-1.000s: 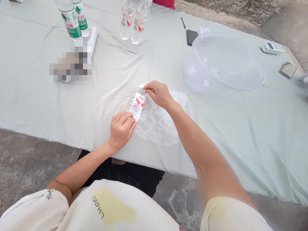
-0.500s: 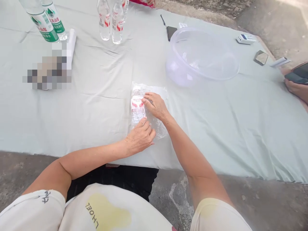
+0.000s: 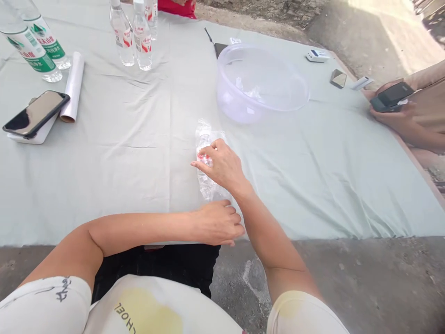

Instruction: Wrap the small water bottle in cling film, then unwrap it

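Observation:
A small clear water bottle (image 3: 204,138) with a red-and-white label lies on the cloth, cap pointing away from me. Thin clear plastic film (image 3: 208,191) surrounds it and spreads out to its right. My right hand (image 3: 224,167) is over the bottle's middle, thumb and forefinger apart, hiding part of the label. Whether its fingertips press on the film cannot be seen. Close to the table's front edge, below the bottle, my left hand (image 3: 219,223) has its fingers curled. Anything inside those fingers is hidden.
A translucent basin (image 3: 262,83) stands beyond my hands. Water bottles (image 3: 142,41) stand at the back left, larger green-labelled ones (image 3: 29,53) further left. A phone (image 3: 36,113) lies beside a white roll (image 3: 73,88). At right, another person's hands (image 3: 392,116) hold a dark device.
My left hand has moved off the bottle, toward the table's front edge. My right hand has shifted over the bottle with its thumb stretched out. The camera view has turned right.

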Demonstrator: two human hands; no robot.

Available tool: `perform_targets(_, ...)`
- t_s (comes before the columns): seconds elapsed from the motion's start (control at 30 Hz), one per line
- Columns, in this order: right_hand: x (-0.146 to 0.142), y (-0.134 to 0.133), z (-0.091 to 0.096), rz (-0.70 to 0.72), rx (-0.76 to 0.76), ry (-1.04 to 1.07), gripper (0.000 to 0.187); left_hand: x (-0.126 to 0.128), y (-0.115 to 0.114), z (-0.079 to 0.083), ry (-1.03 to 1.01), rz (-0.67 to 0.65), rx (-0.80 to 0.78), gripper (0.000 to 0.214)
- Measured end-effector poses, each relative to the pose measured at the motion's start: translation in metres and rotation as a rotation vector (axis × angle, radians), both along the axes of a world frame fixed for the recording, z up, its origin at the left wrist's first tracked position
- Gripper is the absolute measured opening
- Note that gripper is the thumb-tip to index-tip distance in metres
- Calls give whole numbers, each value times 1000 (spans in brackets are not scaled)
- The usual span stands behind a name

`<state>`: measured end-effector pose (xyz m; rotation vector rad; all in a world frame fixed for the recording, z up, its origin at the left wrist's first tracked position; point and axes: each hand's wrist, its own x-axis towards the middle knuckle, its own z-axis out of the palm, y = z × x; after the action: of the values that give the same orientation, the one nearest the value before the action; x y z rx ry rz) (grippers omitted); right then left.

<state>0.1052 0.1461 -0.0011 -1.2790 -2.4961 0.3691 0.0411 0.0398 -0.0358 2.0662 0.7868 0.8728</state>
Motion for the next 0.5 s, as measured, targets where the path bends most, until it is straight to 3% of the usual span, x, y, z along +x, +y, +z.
perform_targets(0.07, 20, 2, -4, -140, -13, 46, 34, -17, -7, 11, 179, -97, 199, 19)
perform_targets(0.13, 41, 2, -8, -271, -70, 85, 41, -39, -6, 19, 243, 51, 232, 17)
perform_targets(0.23, 67, -2, -15, -389, -227, 121, 46, -68, 12, 20, 114, 401, -85, 15)
perform_targets(0.3, 78, -6, -20, -459, -327, 194, 47, -77, 28, 13, -8, 541, -355, 16)
perform_targets(0.4, 82, -9, -27, -571, -421, 371, 53, -69, 48, 2, -188, 587, -703, 37)
perform_targets(0.5, 75, -10, -31, -614, -558, 550, 61, -45, 58, -2, -307, 568, -852, 50)
